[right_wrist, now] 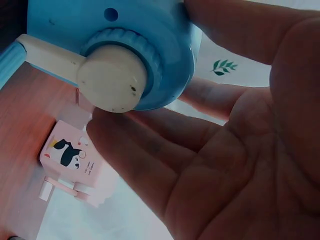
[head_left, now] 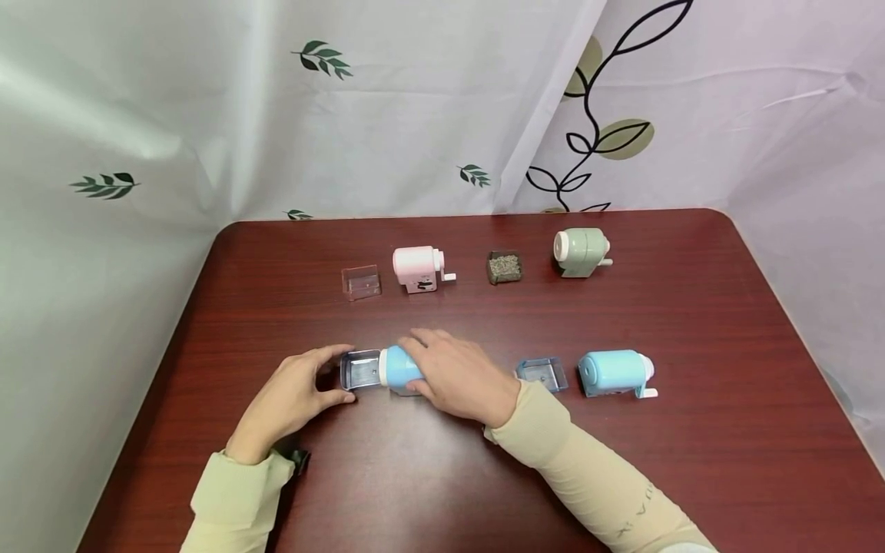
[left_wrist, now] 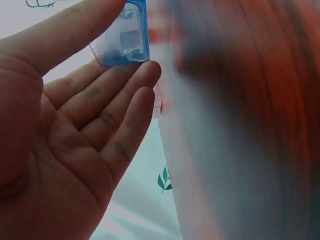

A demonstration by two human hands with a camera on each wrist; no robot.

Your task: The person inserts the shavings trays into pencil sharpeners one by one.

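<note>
My right hand grips the body of a blue crank pencil sharpener from above. In the right wrist view, its white crank hub and crank arm stand out, with fingers around the body. My left hand holds a clear bluish shavings drawer between thumb and fingers. That drawer lies directly left of the sharpener's white front ring; whether it still sits partly inside cannot be told. In the left wrist view, the drawer appears between the thumb and the fingertips.
Farther back stand a pink sharpener beside a clear drawer, and a green sharpener beside a drawer with shavings. To the right are another blue sharpener and a blue drawer. A curtain hangs behind the table.
</note>
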